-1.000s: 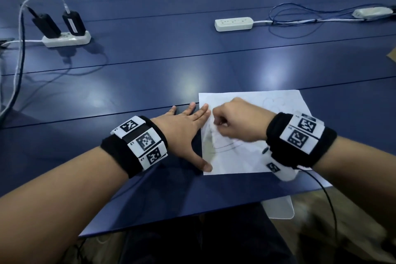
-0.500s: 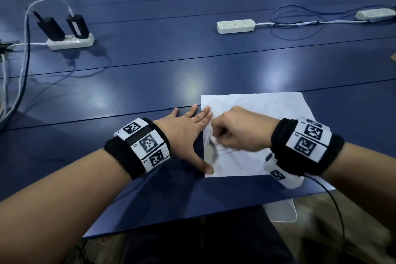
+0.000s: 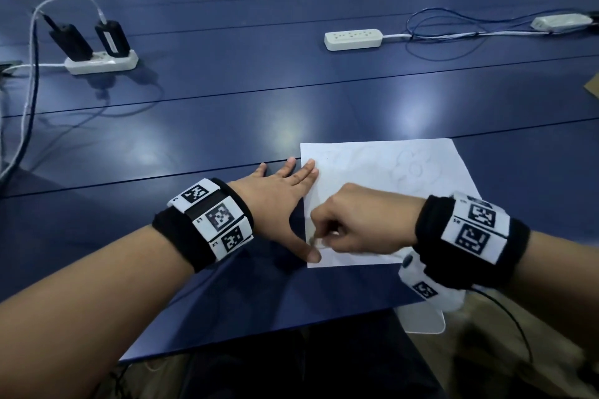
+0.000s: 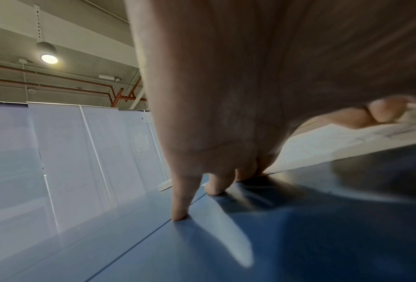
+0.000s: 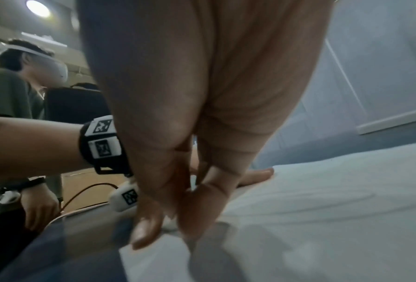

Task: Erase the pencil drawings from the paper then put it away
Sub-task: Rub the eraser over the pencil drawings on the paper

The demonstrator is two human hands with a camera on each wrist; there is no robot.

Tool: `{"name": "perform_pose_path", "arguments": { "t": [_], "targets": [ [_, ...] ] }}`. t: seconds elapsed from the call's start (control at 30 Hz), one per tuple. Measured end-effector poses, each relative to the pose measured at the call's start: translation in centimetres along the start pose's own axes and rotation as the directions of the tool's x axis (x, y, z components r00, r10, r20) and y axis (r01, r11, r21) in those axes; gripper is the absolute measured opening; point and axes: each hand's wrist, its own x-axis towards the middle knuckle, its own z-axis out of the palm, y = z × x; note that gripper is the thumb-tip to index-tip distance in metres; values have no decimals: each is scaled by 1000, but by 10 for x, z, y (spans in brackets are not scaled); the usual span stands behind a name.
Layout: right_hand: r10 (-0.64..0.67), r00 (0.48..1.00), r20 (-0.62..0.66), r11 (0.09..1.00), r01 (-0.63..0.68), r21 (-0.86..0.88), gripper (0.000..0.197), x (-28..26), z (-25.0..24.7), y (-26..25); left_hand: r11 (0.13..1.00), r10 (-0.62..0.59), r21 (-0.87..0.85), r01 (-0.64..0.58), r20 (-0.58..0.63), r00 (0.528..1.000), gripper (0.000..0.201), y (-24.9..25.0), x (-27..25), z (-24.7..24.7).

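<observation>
Blue table (image 3: 227, 126). Right hand (image 3: 359, 220) pinches a small eraser (image 3: 316, 241) against the paper (image 3: 382, 172) beneath it; left hand (image 3: 275, 201) lies flat, fingers straight, on the paper's edge just beside.

The right hand (image 5: 177, 190) was seen from the wrist, fingers curled down w/ a small white eraser (image 5: 170, 225) pinched at the tips, pressed onto the paper (image 5: 322, 219) near its edge. The left hand (image 5: 257, 175) was laid flat beyond, wrist band (image 5: 100, 145) w/ markers visible. A 2nd person (image 5: 11, 91) was seen at left, blurred.
</observation>
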Motion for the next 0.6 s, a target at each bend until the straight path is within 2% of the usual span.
{"name": "perform_pose_path", "arguments": {
  "t": [0.07,0.13,0.2,0.27,0.33,0.4,0.47,0.6],
  "targets": [
    [31,997,-64,998,-34,-45,7,6,-4,8,1000,1,7,-1,-3,1000,148,0,0,0],
    [110,976,-188,985,-133,-112,8,13,-14,23,1000,5,8,-5,-7,1000,148,1,0,-1],
    [153,953,-260,975,-189,-118,9,16,-19,32,1000,5,-3,-5,-1,1000,148,1,0,-1],
    [120,967,-226,985,-144,-98,12,12,-15,28,1000,4,-1,-4,-3,1000,148,1,0,-1],
    [40,995,-95,999,-44,-31,11,3,-6,14,1000,2,10,-2,0,1000,148,1,0,-1],
    [-8,1000,9,1000,8,6,5,-1,2,5,1000,0,13,0,8,1000,148,1,0,-1],
    [10,999,-35,1000,-11,-20,7,3,-1,10,1000,2,17,-2,6,1000,147,1,0,-1],
    [163,958,-234,976,-192,-106,9,15,-18,32,1000,8,3,-8,6,1000,148,1,0,-1]
  ]
}}
